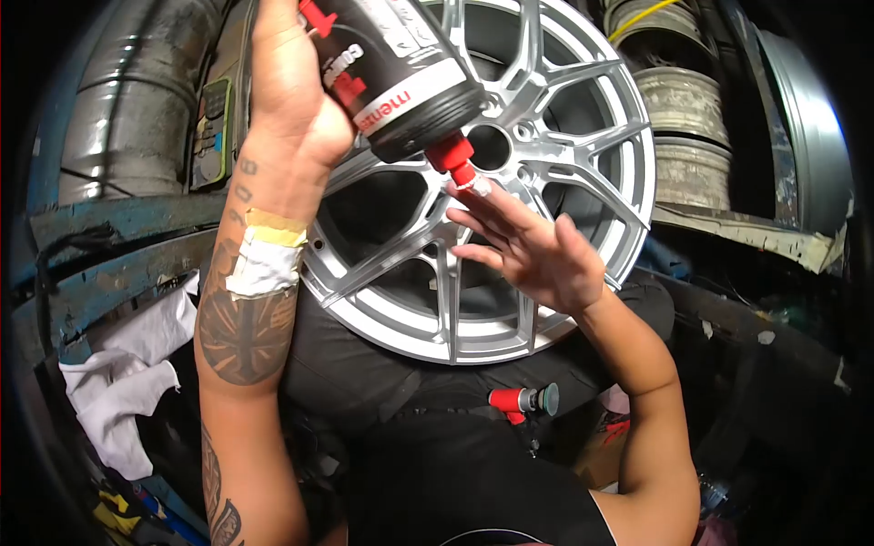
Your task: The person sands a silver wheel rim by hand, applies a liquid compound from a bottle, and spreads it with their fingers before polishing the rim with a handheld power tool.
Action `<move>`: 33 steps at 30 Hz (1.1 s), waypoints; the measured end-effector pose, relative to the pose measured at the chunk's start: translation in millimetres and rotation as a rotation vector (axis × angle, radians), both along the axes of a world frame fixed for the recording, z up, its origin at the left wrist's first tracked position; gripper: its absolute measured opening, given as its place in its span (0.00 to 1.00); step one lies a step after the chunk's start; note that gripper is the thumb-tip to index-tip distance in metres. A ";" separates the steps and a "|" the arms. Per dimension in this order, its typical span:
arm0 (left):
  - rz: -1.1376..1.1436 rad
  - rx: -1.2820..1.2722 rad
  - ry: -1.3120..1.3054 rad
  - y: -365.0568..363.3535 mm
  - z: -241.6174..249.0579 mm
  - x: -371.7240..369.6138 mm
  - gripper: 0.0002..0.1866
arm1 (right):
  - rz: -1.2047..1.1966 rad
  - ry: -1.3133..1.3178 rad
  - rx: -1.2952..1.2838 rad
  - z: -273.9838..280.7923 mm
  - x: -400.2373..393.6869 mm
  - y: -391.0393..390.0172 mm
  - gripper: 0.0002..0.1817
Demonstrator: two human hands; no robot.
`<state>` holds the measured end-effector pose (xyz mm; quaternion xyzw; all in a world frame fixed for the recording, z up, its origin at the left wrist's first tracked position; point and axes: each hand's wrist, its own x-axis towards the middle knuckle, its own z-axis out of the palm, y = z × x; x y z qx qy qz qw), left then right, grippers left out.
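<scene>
My left hand [296,82] is wrapped round a black bottle [401,77] with a white and red label, held tilted with its red nozzle [452,156] pointing down. White paste shows at the nozzle's tip, against the fingertips of my right hand [537,246]. That hand is open, palm turned up, its fingers stretched toward the nozzle. Below both hands a silver multi-spoke wheel rim [419,332] leans on my lap. Its centre hole and bolt holes are visible between the spokes. The bottle hides part of the rim's upper left.
A small red power tool [514,400] with a round pad lies by my waist. Stacked wheel rims [678,109] stand on the right shelf, and metal rims [137,91] on the left. A white cloth [127,387] hangs at the lower left.
</scene>
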<state>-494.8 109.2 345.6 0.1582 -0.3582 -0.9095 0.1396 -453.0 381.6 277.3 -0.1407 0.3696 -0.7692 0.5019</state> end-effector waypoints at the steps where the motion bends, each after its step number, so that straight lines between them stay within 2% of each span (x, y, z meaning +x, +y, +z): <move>1: -0.039 0.021 -0.005 -2.8 -3.3 -3.4 0.26 | -0.015 -0.108 -0.083 1.8 -1.5 -2.3 0.52; 4: -0.055 0.083 -0.008 -0.9 -0.6 -6.3 0.26 | -0.028 -0.316 -0.230 3.2 0.5 -3.7 0.52; 7: 0.042 -0.065 -0.034 12.5 0.5 1.5 0.27 | -0.009 -0.355 -0.298 -0.2 3.0 -3.0 0.53; 11: -0.033 0.014 -0.058 -2.4 -12.0 -6.6 0.27 | 0.007 -0.364 -0.332 -1.0 4.8 -3.3 0.54; 13: 0.113 -0.157 0.013 22.3 -8.6 -0.5 0.27 | 0.005 -0.379 -0.355 -2.3 5.0 -2.8 0.54; 16: 0.091 -0.017 0.013 12.6 -11.3 -7.1 0.25 | -0.011 -0.308 -0.269 -4.2 -0.1 0.4 0.51; 17: 0.068 0.037 0.012 5.2 -13.5 -11.1 0.25 | -0.004 -0.157 -0.111 -5.6 -3.9 4.4 0.47; 18: 0.046 0.092 0.010 -2.9 -15.5 -12.1 0.24 | 0.013 0.055 0.193 3.1 -9.2 7.1 0.38; 19: -0.017 0.063 0.199 -10.8 -25.5 -8.8 0.28 | 0.023 0.633 0.440 -1.7 -8.5 8.0 0.35; 20: 0.111 -0.247 0.264 -8.1 -36.6 -5.2 0.31 | 0.028 1.217 0.675 -6.1 -6.4 7.6 0.33; 21: 0.236 -0.557 0.324 -0.9 -45.6 -2.5 0.33 | -0.030 1.385 0.797 -5.7 3.2 1.3 0.31; 23: 0.221 -0.684 0.405 -8.1 -53.0 1.7 0.39 | 0.078 1.468 0.857 -14.0 10.4 -2.3 0.27; 24: 0.088 -0.498 0.424 -20.6 -49.1 4.8 0.42 | 0.130 1.486 0.875 -16.5 13.6 -5.3 0.26; 25: -0.057 -0.253 0.418 -29.8 -43.1 3.4 0.41 | 0.149 1.506 0.880 -17.8 16.1 -8.2 0.25; 27: -0.097 -0.258 0.453 -31.8 -43.9 2.9 0.39 | 0.182 1.579 0.894 -20.8 18.4 -14.6 0.24; 28: 0.008 -0.511 0.496 -24.7 -51.6 4.7 0.37 | 0.199 1.618 0.901 -22.2 18.9 -17.0 0.24; 30: 0.086 -0.677 0.485 -23.2 -57.0 6.7 0.36 | 0.172 1.712 0.964 -25.2 17.9 -18.4 0.25; 32: 0.030 -0.501 0.389 -27.6 -51.1 8.0 0.37 | 0.156 1.808 1.057 -25.7 12.9 -17.4 0.27; 33: -0.125 0.001 0.328 -29.3 -27.9 11.6 0.34 | 0.176 1.816 1.097 -25.5 10.7 -15.7 0.30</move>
